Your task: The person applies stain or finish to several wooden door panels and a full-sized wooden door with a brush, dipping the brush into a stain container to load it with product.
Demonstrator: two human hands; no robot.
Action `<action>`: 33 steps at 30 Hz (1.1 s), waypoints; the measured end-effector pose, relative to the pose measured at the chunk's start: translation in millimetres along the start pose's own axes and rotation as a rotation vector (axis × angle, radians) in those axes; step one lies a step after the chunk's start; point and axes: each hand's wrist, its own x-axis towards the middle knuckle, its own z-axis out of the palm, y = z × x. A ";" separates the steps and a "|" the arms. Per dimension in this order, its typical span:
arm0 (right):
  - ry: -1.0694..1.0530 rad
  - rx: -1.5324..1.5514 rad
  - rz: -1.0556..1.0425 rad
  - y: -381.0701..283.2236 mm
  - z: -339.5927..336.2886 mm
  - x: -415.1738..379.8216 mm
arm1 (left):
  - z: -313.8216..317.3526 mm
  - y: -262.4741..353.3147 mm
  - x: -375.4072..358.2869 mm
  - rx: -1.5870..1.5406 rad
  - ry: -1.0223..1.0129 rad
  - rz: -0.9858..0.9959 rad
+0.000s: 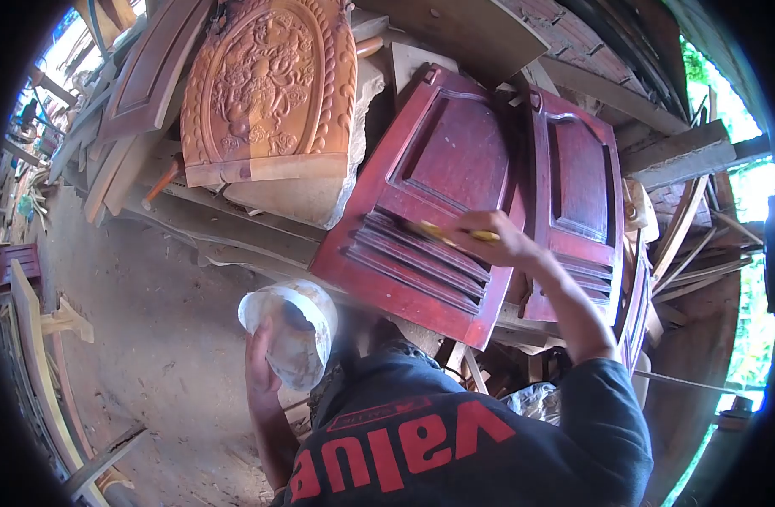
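Note:
My right hand (489,237) is closed around a paintbrush with a yellow handle (484,236). The brush end reaches over the slatted lower part of a dark red wooden panel door (455,160), which lies tilted before me. Wet-looking dark streaks show on the slats (413,258). Lower left, my left hand (262,355) grips a whitish, translucent plastic tub (301,334), its mouth tipped toward me. A second red panel door (577,182) lies just right of the first.
A carved wooden panel (265,93) rests on a pale slab at upper left. Boards (142,76) lean behind it. A thick beam (679,156) and loose strips lie at right. Dusty floor (168,338) spreads at left, with a wooden frame (45,372) along its edge.

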 end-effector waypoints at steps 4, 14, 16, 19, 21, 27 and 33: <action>-0.182 0.032 0.535 -2.0 -58.8 -58.4 | -14.1 -0.9 -5.3 -0.017 0.044 -0.020; 0.293 -0.305 0.077 17.2 -42.4 98.5 | -25.1 -0.4 -1.3 -0.066 0.068 0.006; 0.371 -0.519 -0.086 76.9 -7.5 142.3 | -16.3 3.8 -0.8 0.008 0.015 0.046; 0.215 -0.763 -0.118 88.2 79.0 138.0 | -13.4 5.0 -5.8 -0.062 0.017 0.041; 0.142 -0.758 -0.261 50.3 120.2 115.9 | -13.9 2.5 -9.8 -0.108 0.070 0.059; -0.132 -0.437 -0.510 -103.7 159.8 49.0 | -68.9 -15.8 -23.4 0.384 0.057 0.376; 0.223 -0.028 -0.209 -67.4 62.9 95.0 | -67.1 18.6 -30.6 0.208 0.170 0.434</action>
